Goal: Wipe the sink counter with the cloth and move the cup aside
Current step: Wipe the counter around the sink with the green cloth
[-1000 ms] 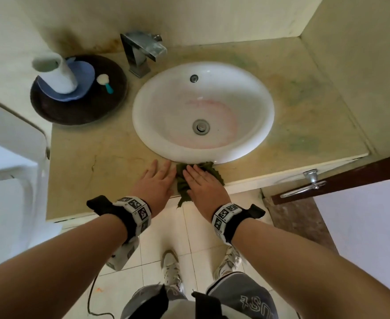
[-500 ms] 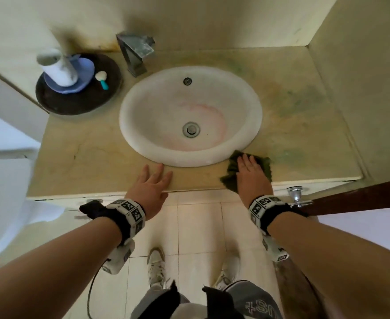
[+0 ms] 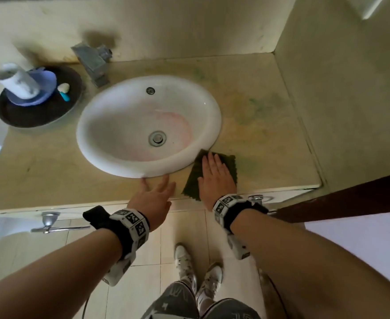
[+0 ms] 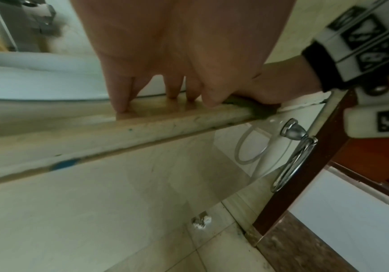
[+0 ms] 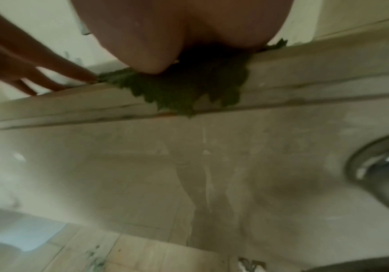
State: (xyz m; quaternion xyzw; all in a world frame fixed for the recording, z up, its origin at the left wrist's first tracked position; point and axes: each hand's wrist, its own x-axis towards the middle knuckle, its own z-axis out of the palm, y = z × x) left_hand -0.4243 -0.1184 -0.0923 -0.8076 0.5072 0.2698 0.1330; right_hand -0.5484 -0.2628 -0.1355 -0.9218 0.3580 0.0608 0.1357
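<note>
A dark green cloth [image 3: 194, 178] lies on the beige counter [image 3: 270, 139] at the sink's front right, and its edge [image 5: 189, 95] hangs over the counter's front lip. My right hand [image 3: 214, 171] lies flat on the cloth with straight fingers. My left hand [image 3: 152, 192] rests flat on the counter's front edge just below the white sink [image 3: 148, 125], fingers spread [image 4: 121, 99], holding nothing. The white cup [image 3: 16, 81] stands on a blue saucer on a dark round tray [image 3: 39, 116] at the back left, far from both hands.
A metal faucet [image 3: 92, 61] stands behind the sink. A small white and teal item [image 3: 64, 90] lies on the tray. Walls close the back and right. Towel rings [image 3: 49, 223] [image 4: 293, 150] hang below the counter's front. A brown door [image 3: 350, 199] stands at right.
My right hand has slid the cloth from the sink's front middle to its front right along the counter. My left hand stayed on the front edge. The view shifted.
</note>
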